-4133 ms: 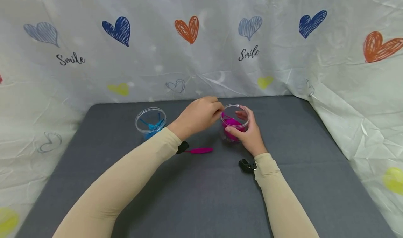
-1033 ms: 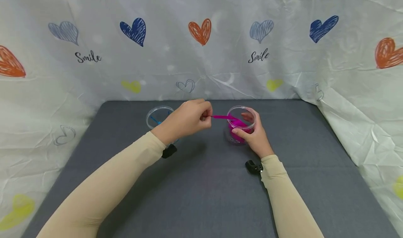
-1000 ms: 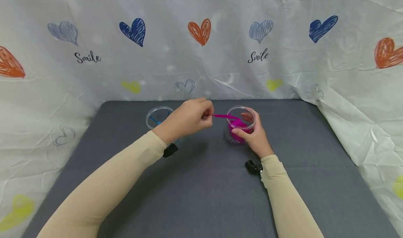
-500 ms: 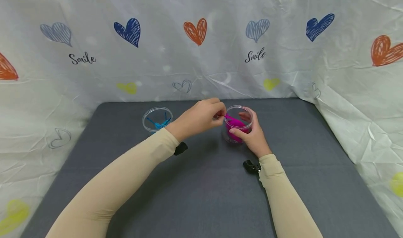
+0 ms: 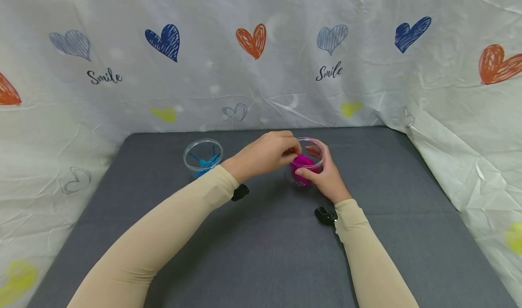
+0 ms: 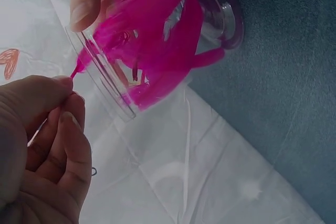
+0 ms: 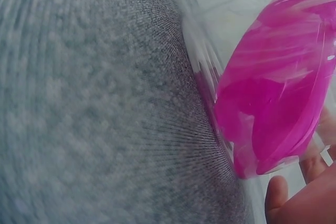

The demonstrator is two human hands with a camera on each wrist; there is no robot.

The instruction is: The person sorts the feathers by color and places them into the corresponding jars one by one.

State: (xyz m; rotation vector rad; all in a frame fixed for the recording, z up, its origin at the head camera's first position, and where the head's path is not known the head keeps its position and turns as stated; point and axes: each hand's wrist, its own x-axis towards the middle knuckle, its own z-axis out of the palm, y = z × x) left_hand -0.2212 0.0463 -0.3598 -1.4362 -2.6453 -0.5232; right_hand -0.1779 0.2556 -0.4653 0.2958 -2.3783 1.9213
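Observation:
My right hand (image 5: pixel 328 179) grips a clear plastic jar (image 5: pixel 300 183) on the table, its thumb on the near side. Inside are several magenta feather-shaped pieces (image 5: pixel 302 161), pressed together against the wall in the right wrist view. My left hand (image 5: pixel 269 154) is at the jar's left rim. In the left wrist view its thumb and index finger pinch the thin stem of one magenta feather-shaped piece (image 6: pixel 83 60), whose wider part is at the jar mouth. The other left fingers are curled.
Further left stands a second clear jar (image 5: pixel 185 160) with thin-stemmed blue pieces (image 5: pixel 208 161) in it, partly behind my left forearm. Grey cloth (image 5: pixel 261 253) covers the table. A white curtain (image 5: pixel 195 95) printed with hearts hangs behind.
A magenta piece lying on the table four seconds ago is gone from there. One second ago my left hand held one level, left of the jar; it has moved right, carrying it into the mouth.

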